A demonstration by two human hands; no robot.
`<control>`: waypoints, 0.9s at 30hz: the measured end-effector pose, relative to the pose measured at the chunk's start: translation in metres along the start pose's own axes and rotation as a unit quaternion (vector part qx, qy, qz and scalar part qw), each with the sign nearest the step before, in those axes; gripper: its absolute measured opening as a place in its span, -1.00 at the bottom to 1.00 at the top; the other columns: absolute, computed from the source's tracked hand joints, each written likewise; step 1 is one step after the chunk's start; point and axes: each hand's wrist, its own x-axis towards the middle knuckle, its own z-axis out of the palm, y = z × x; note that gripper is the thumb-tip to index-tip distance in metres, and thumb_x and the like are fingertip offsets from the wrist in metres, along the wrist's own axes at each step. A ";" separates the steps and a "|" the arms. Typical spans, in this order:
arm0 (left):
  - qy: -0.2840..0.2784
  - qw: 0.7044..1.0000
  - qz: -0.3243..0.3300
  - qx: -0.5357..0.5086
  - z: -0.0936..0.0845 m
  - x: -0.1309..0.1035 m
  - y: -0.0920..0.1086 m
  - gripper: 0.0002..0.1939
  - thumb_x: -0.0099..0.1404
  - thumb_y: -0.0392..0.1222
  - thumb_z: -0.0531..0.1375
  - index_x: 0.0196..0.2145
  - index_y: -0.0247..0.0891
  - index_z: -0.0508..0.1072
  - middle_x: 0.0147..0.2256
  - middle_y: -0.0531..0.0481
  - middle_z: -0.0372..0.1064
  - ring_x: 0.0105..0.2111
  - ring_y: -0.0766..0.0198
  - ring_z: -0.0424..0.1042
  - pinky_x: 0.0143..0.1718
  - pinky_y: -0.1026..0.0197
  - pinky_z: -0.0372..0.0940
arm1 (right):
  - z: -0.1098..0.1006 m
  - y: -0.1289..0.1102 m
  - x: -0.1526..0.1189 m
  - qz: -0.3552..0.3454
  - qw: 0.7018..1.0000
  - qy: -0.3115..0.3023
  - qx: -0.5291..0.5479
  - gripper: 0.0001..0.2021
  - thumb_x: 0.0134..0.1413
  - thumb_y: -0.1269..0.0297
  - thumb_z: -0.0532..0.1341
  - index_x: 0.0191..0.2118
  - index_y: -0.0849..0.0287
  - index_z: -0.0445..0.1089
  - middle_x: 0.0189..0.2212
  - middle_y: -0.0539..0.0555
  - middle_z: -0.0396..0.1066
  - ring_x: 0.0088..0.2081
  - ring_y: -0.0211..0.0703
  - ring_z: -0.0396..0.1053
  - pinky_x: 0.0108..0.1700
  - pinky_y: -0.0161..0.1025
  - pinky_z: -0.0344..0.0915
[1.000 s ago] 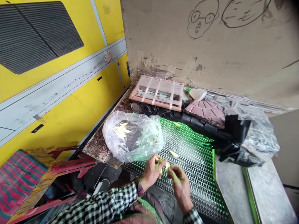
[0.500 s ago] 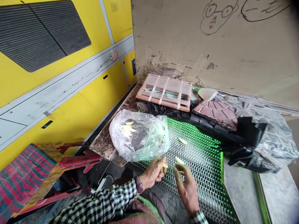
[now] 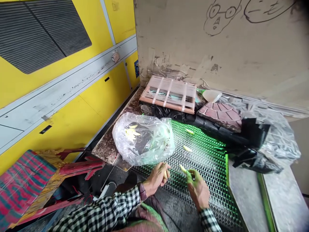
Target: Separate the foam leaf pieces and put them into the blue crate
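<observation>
The left hand (image 3: 156,179) is curling its fingers round a yellow sliver (image 3: 165,174); the right hand (image 3: 198,189) is pinching another sliver (image 3: 182,168) over the mesh belt (image 3: 209,158).

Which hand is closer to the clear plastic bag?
Left. The left hand is just below the clear plastic bag in the picture; the right hand is farther off to the right, over the metal mesh.

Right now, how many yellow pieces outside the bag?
4 visible: two yellow pieces on the mesh, one at the right hand, one in the left hand, which may hide more.
</observation>
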 end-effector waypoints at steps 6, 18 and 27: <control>0.010 0.997 -0.019 -0.073 0.010 -0.005 0.005 -0.39 0.09 0.23 0.37 -0.09 -0.29 0.44 -0.24 -0.09 0.53 -0.62 0.48 0.24 -0.66 0.36 -0.06 | 0.009 -0.046 -0.035 -0.038 0.975 -0.121 0.183 -0.52 0.19 -0.27 0.21 -0.19 0.09 0.51 -0.36 0.12 0.53 -0.39 -0.02 0.42 -0.37 -0.17 0.31; -0.004 1.000 0.005 0.012 0.014 -0.012 -0.002 -0.45 0.22 0.21 0.35 -0.04 -0.28 0.60 -0.12 -0.13 0.57 -0.70 0.57 0.12 -0.72 0.34 -0.05 | 0.016 -0.061 -0.048 0.036 0.900 -0.284 0.327 -0.51 0.06 -0.24 0.34 -0.38 0.17 0.45 -0.44 0.10 0.53 -0.39 -0.09 0.44 -0.35 -0.24 0.24; 0.072 0.997 0.008 0.007 0.012 -0.011 -0.009 -0.50 0.45 0.08 0.15 0.18 -0.31 0.34 0.00 -0.23 0.54 -0.70 0.56 0.12 -0.71 0.38 -0.02 | -0.002 -0.005 0.018 -0.040 0.990 -0.130 -0.026 -0.59 0.16 -0.15 0.14 -0.46 0.11 0.33 -0.56 0.01 0.37 -0.52 -0.16 0.26 -0.46 -0.26 0.09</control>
